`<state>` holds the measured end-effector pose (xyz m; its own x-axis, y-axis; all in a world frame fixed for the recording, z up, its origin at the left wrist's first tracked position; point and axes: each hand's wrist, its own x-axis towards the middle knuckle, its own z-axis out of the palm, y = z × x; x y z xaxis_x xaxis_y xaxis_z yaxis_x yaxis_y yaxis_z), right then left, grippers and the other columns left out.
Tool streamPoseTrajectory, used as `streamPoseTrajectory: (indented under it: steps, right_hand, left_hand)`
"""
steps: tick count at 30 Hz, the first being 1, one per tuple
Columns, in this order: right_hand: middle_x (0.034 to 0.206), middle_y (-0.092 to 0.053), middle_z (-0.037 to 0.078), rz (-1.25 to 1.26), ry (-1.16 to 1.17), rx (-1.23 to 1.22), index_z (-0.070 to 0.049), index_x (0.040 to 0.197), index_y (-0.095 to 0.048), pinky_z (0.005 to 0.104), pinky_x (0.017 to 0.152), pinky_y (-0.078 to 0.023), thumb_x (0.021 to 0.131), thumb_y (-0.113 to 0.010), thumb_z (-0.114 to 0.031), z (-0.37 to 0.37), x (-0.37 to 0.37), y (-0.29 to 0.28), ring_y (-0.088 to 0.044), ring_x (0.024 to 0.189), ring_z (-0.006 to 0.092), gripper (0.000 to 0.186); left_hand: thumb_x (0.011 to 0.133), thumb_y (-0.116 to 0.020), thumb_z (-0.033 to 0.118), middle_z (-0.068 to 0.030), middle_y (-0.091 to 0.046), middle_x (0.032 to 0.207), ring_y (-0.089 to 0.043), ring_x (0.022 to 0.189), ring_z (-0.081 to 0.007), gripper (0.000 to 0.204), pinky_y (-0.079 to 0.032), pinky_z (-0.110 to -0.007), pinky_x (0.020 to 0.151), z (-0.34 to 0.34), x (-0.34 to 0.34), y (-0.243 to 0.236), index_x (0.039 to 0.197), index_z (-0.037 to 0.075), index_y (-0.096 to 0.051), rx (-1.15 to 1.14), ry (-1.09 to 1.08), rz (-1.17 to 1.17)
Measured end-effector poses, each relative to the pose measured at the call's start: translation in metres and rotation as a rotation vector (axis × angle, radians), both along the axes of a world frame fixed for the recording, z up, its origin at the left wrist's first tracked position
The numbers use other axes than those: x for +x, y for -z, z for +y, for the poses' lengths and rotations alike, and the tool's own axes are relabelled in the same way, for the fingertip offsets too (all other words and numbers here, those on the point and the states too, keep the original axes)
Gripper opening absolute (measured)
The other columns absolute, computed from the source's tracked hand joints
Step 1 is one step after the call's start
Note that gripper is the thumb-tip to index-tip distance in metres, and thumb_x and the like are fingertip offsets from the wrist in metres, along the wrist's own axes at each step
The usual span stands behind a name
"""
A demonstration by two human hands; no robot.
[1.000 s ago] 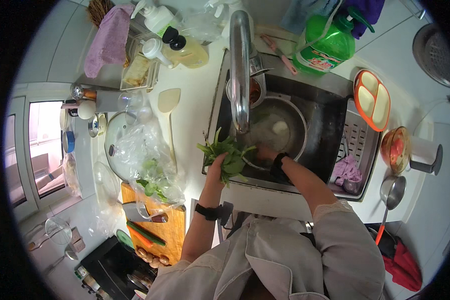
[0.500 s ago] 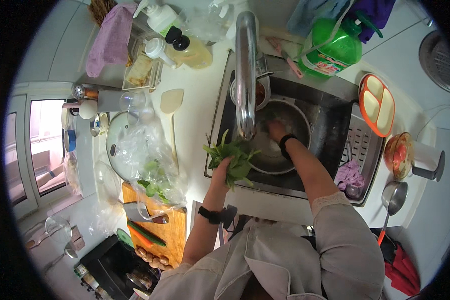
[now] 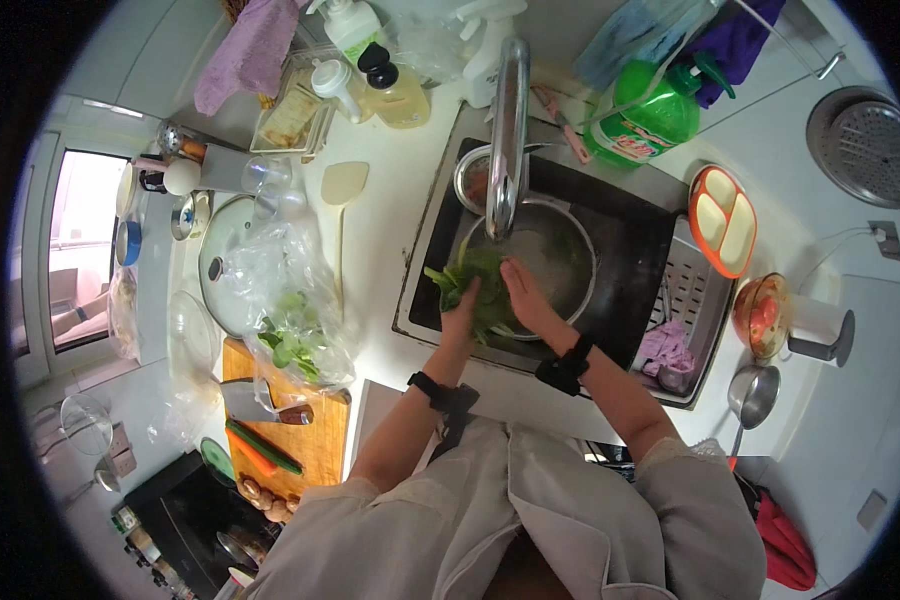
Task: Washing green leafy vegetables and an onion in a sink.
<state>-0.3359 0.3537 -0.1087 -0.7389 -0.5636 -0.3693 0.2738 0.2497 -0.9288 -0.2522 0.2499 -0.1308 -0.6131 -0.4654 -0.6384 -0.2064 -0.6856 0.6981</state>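
A bunch of leafy greens point(image 3: 482, 278) is over the near left side of a round metal pot point(image 3: 562, 262), below the tap point(image 3: 510, 130). The person's left hand point(image 3: 458, 318) has its fingers wrapped around the bunch. The right hand point(image 3: 527, 297) is alongside with its fingers extended at the leaves; whether they grip any cannot be told. The pot sits in the dark sink point(image 3: 625, 250). Left of the sink, on the tabletop point(image 3: 382, 240), lie a pale spatula point(image 3: 344, 185) and a clear plastic bag point(image 3: 305, 265) with more greens inside. Nearer the person, a cleaver point(image 3: 248, 402) rests on a wooden cutting board point(image 3: 322, 445).
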Motion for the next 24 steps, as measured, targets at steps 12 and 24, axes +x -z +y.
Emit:
streamPoseTrajectory:
  steps: [12,24]
  right_hand:
    - [0.118,-0.040,0.022,0.462,-0.288,0.066,-0.001,0.119,-0.038,0.0361,0.091,-0.034,0.081,-0.042,-0.002,0.003,0.033,-0.003,-0.042,0.108,0.0329,0.039]
    - [0.107,-0.048,0.011,0.297,-0.150,0.033,-0.008,0.102,-0.040,0.0277,0.073,-0.041,0.076,-0.047,0.006,0.009,0.000,-0.025,-0.049,0.088,0.0236,0.030]
  left_hand:
    - [0.079,-0.058,0.039,-0.0073,-0.056,0.092,-0.054,0.086,-0.0202,0.041,-0.046,-0.034,0.070,0.009,-0.013,-0.024,0.104,0.007,-0.052,0.433,0.060,-0.079]
    - [0.078,-0.059,0.019,-0.0094,-0.055,0.098,-0.055,0.086,-0.0219,0.034,-0.047,-0.034,0.072,0.003,-0.017,-0.006,0.108,0.004,-0.050,0.236,-0.044,0.100]
